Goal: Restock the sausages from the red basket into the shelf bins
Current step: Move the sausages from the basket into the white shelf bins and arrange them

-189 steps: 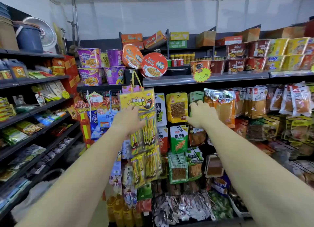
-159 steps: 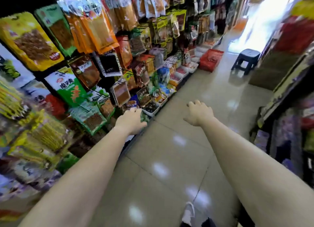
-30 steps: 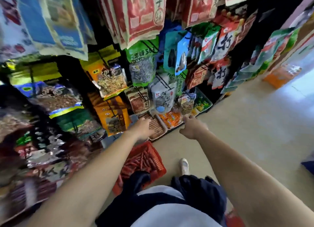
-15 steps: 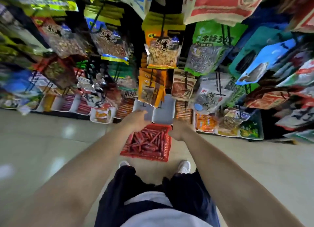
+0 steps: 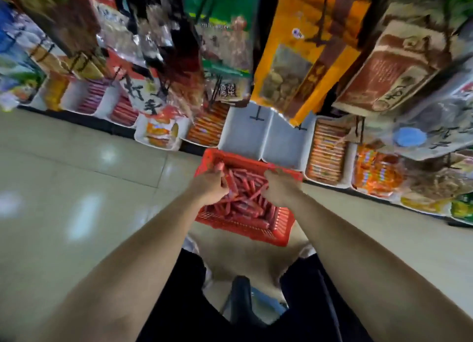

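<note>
Where the aisle floor meets the lowest shelf, a red basket [image 5: 243, 230] sits on the tiles, heaped with thin red sausages [image 5: 243, 207] lying criss-cross. Both of the person's bare arms reach down into it from the bottom of the view.

The left hand [image 5: 210, 186] is over the basket's near-left part. Its fingers are curled into a loose fist round a sausage whose red end pokes up above the knuckles. The right hand [image 5: 280, 188] is over the right side of the pile. Its fingers are bent down and closed on a sausage that slants out from under them toward the middle. Motion blur hides how many each hand holds.

Touching the basket's far edge are two white shelf bins [image 5: 245, 136], side by side, their pale insides in view. The neighbouring bins [image 5: 327, 154] on either side hold rows of orange-wrapped packs, and bins further left hold red ones.

Above the bins, hanging snack bags [image 5: 294, 59] in orange, green and brown crowd the top of the view, blurred. Glossy beige floor tiles [image 5: 89, 188] spread to the left. The person's dark trousers [image 5: 179, 303] fill the bottom centre.
</note>
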`<action>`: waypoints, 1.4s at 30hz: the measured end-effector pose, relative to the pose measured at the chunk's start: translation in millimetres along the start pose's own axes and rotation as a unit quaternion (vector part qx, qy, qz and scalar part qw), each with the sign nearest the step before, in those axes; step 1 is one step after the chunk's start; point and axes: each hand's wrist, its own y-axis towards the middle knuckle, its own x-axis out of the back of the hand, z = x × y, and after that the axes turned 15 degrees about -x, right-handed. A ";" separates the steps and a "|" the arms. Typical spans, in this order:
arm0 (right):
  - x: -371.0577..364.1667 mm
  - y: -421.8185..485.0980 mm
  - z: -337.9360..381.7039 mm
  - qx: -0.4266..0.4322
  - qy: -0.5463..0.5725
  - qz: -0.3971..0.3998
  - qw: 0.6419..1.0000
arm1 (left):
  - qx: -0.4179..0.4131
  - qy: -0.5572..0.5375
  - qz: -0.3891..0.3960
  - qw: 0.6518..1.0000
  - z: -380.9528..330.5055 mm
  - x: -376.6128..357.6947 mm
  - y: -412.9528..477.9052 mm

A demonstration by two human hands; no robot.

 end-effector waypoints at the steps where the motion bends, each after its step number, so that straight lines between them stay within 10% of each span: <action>1: -24.7 22.7 2.1 -0.001 -0.007 0.009 1.000 | -0.001 -0.003 0.003 1.000 13.6 -21.1 18.7; 11: -187.4 133.0 -12.7 -0.023 -0.014 0.005 1.000 | -0.014 -0.015 -0.033 0.999 93.3 -180.3 119.0; 26: -245.8 41.0 -48.7 0.002 0.047 -0.041 0.998 | -0.019 -0.031 -0.096 0.995 68.2 -219.6 21.7; 42: -305.9 243.2 -43.7 -0.124 0.226 -0.040 0.965 | -0.042 -0.082 -0.062 0.994 111.4 -265.2 202.9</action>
